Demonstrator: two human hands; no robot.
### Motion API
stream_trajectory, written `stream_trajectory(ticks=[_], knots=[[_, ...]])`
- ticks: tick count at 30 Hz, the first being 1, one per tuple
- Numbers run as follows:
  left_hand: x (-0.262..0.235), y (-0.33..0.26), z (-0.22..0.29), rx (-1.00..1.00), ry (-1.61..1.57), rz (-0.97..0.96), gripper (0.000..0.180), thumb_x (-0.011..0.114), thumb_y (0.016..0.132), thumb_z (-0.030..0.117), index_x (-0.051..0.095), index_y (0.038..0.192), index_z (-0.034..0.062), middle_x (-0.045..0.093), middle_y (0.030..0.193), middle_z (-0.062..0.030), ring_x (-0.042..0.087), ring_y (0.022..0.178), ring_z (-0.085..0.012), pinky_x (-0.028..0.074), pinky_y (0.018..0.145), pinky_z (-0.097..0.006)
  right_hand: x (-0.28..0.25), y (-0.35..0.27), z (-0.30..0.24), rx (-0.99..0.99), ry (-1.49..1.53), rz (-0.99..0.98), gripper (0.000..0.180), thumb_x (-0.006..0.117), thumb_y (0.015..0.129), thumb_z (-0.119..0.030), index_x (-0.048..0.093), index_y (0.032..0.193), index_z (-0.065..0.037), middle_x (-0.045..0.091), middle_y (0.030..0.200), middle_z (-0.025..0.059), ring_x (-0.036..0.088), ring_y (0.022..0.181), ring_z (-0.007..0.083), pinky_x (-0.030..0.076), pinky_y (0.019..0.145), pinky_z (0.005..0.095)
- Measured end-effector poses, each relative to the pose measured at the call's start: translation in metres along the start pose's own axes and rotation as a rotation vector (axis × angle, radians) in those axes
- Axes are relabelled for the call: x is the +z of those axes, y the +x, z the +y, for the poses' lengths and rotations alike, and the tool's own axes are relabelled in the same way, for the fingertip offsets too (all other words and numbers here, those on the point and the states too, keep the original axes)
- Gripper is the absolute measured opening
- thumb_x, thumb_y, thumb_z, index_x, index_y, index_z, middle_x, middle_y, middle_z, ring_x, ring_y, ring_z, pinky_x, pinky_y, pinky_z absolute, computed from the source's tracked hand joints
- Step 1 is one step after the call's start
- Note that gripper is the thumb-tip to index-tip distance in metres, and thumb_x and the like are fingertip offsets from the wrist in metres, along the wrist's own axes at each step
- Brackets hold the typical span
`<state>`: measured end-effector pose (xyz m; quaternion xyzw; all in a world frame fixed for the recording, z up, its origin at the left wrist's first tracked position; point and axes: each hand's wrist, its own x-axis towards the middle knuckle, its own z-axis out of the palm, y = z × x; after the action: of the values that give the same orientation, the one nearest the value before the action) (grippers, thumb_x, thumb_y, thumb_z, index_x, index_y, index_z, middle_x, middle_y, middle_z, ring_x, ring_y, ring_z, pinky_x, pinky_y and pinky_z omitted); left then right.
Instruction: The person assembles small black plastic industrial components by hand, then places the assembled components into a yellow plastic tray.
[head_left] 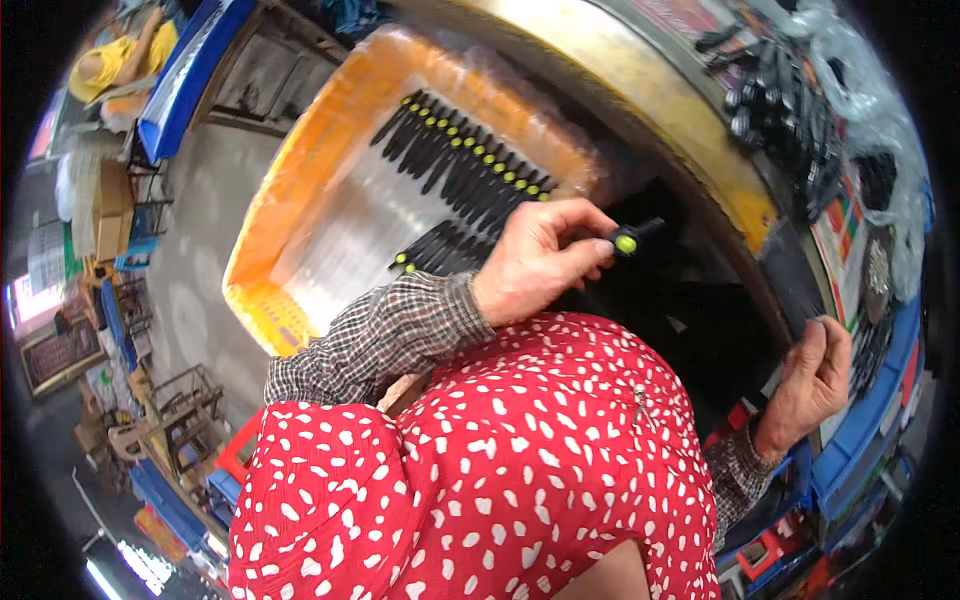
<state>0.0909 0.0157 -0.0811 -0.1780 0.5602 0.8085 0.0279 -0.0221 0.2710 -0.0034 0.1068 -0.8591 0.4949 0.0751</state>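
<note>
My left hand (pixel 540 258) is closed, its thumb and fingers pinching a slim black piece with a round yellow-green spot (pixel 625 244). It is held out to the right of an orange crate (pixel 285 230) lined with clear plastic. Similar black pieces with yellow-green spots lie side by side in a slanting row (pixel 465 160) inside the crate. A second group (pixel 440 250) of them is partly hidden behind my left wrist. By the bench's front edge, my right hand (pixel 815 378) has its fingers curled together; what they hold, if anything, cannot be made out.
The bench (pixel 680 95) has a worn yellow edge and curves along the right. A heap of black parts (pixel 785 115) lies on it beside crumpled clear plastic (pixel 870 80). Blue bins (pixel 860 430) line the lower right. A person in yellow (pixel 125 60) is at the far left.
</note>
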Motion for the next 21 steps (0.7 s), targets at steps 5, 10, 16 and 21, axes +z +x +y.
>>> stream_trajectory(ticks=[5, 10, 16, 21], knots=[[-0.104, -0.022, -0.041, 0.09, 0.252, 0.413, 0.019, 0.059, 0.085, 0.004, 0.06, 0.103, -0.0031, 0.066, 0.088, -0.006, 0.061, 0.079, -0.0104, 0.049, 0.07, -0.023, 0.006, 0.003, 0.004, -0.047, -0.04, -0.008, 0.009, 0.059, 0.09, -0.01, 0.06, 0.092, -0.001, 0.049, 0.072, -0.0057, 0.036, 0.056, 0.0001, 0.025, 0.047, 0.015], [-0.211, -0.051, -0.088, -0.02, 0.512, 0.731, 0.022, 0.06, 0.08, 0.002, 0.061, 0.101, -0.0033, 0.066, 0.079, -0.0071, 0.061, 0.071, -0.0098, 0.048, 0.064, -0.023, 0.011, 0.003, -0.001, -0.072, -0.09, -0.026, 0.01, 0.059, 0.09, -0.011, 0.06, 0.093, -0.001, 0.049, 0.072, -0.0052, 0.035, 0.056, 0.0004, 0.026, 0.048, 0.0151], [-0.226, -0.074, -0.13, -0.118, 0.649, 0.799, 0.024, 0.058, 0.074, 0.007, 0.064, 0.096, -0.0006, 0.068, 0.072, -0.0103, 0.064, 0.066, -0.0133, 0.049, 0.062, -0.026, 0.012, 0.004, 0.001, -0.076, -0.101, -0.023, 0.011, 0.059, 0.09, -0.01, 0.061, 0.095, 0.0, 0.051, 0.074, -0.0041, 0.037, 0.058, 0.001, 0.027, 0.049, 0.0156], [-0.208, -0.07, -0.12, -0.165, 0.591, 0.767, 0.029, 0.06, 0.072, 0.005, 0.064, 0.1, -0.0005, 0.067, 0.072, -0.0087, 0.061, 0.063, -0.0119, 0.048, 0.06, -0.026, 0.012, 0.004, 0.001, -0.099, -0.129, -0.029, 0.011, 0.059, 0.09, -0.009, 0.061, 0.095, 0.001, 0.051, 0.074, -0.0038, 0.037, 0.059, 0.0011, 0.028, 0.049, 0.0158]])
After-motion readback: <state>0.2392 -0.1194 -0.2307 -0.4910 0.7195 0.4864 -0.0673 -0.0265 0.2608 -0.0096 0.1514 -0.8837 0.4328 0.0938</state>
